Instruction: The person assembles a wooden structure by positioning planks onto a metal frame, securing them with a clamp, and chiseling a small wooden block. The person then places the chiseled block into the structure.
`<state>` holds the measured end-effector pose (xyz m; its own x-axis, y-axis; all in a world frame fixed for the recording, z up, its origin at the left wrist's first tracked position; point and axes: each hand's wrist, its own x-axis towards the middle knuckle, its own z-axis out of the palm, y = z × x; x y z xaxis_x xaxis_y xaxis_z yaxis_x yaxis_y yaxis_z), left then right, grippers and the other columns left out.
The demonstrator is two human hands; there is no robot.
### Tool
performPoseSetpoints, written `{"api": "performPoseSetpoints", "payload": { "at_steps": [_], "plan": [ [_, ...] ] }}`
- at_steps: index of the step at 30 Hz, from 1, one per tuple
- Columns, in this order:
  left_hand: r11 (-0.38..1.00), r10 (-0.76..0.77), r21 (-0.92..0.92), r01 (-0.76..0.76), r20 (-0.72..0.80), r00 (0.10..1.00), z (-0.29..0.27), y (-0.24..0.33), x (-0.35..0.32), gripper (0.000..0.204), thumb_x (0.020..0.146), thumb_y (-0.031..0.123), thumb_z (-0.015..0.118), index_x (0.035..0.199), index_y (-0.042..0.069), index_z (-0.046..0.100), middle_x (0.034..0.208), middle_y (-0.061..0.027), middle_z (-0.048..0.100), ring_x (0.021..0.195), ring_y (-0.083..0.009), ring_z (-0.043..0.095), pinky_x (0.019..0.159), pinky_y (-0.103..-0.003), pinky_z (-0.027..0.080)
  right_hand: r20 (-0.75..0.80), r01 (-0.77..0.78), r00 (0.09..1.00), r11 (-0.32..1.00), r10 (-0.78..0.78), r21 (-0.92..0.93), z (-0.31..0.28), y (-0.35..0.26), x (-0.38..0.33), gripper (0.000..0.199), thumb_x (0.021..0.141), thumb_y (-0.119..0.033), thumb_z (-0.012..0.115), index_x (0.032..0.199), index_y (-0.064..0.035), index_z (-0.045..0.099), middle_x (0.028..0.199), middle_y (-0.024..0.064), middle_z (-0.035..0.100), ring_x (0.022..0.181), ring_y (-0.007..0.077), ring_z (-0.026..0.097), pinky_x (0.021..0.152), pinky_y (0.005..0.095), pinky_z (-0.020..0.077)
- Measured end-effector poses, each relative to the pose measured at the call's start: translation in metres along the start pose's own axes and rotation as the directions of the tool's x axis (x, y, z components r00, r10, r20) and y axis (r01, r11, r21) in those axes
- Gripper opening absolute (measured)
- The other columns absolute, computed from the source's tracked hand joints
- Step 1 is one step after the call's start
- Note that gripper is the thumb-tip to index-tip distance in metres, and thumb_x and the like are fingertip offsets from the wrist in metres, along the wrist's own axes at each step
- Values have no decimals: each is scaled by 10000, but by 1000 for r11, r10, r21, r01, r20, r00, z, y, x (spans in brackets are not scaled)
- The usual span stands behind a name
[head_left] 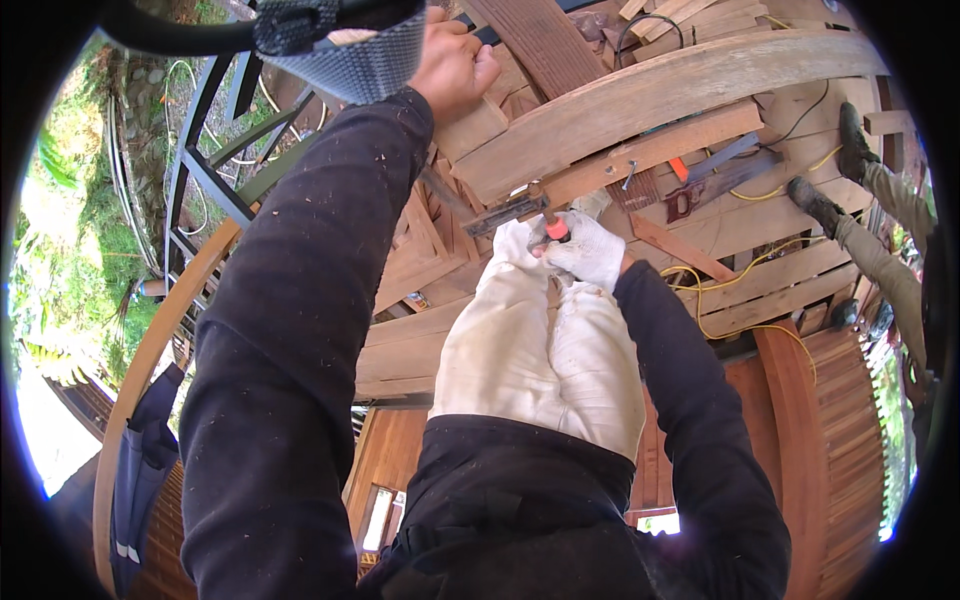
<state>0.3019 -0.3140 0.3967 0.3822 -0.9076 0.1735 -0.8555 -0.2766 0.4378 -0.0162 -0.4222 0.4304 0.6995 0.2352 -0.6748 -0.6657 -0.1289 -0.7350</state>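
My right hand [588, 250], in a white glove, is closed round the red and black handle [557, 231] of a clamp-like tool. Its dark metal bar [505, 213] runs left from the hand, beside the edge of a wooden beam [660, 105]. My left hand [458, 68] is bare and stretched far forward, its fingers curled in by the end of a short wood block [472, 130]. A grey webbing strap [345, 50] covers part of that hand, so what it grips is hidden.
A handsaw [720, 188], a blue-grey bar [725, 157] and an orange piece [679, 168] lie beyond the right hand. A yellow cord [740, 275] winds over the planks. Another person's legs [880, 250] are at the right. Dark metal framing [215, 180] stands at the left.
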Motion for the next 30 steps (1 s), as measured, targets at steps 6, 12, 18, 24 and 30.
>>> {"api": "performPoseSetpoints", "payload": {
  "at_steps": [6, 12, 18, 24, 30],
  "plan": [
    [940, -181, 333, 68, 321, 930, -68, 49, 34, 368, 972, 322, 538, 768, 109, 759, 828, -23, 728, 943, -218, 662, 1077, -435, 402, -641, -200, 759, 977, 110, -69, 48, -48, -8, 218, 903, -246, 722, 977, -52, 654, 942, 189, 683, 945, 421, 638, 826, 469, 529],
    [949, -215, 287, 129, 293, 932, -65, 51, 33, 351, 965, 300, 545, 780, 97, 763, 841, -20, 729, 938, -219, 662, 1074, -432, 404, 26, 24, 999, 912, -39, 408, -9, 4, -3, 301, 854, -179, 717, 1116, -33, 689, 905, 135, 688, 883, 283, 673, 803, 363, 523],
    [942, -222, 299, 149, 228, 948, -57, 45, 27, 339, 963, 288, 547, 774, 105, 762, 835, -11, 722, 923, -215, 657, 1066, -426, 408, -66, -78, 994, 987, 87, 137, 6, -23, -10, 347, 839, -210, 734, 1145, -53, 690, 969, 158, 709, 927, 342, 674, 851, 429, 528],
    [934, -219, 331, 137, 223, 950, -58, 45, 23, 334, 960, 289, 554, 759, 112, 755, 815, -5, 709, 909, -214, 656, 1054, -417, 412, -609, -113, 790, 993, 70, -33, 41, -44, -16, 240, 834, -206, 759, 1020, -70, 692, 996, 169, 712, 1013, 390, 659, 903, 463, 530],
    [943, -200, 310, 125, 222, 954, -60, 47, 27, 322, 947, 287, 567, 751, 110, 749, 805, -6, 705, 905, -214, 654, 1041, -417, 418, 169, 1, 983, 916, -75, 400, -19, -3, -5, 321, 839, -271, 708, 1089, -77, 761, 997, 127, 734, 917, 260, 703, 835, 383, 531]
  ]
}}
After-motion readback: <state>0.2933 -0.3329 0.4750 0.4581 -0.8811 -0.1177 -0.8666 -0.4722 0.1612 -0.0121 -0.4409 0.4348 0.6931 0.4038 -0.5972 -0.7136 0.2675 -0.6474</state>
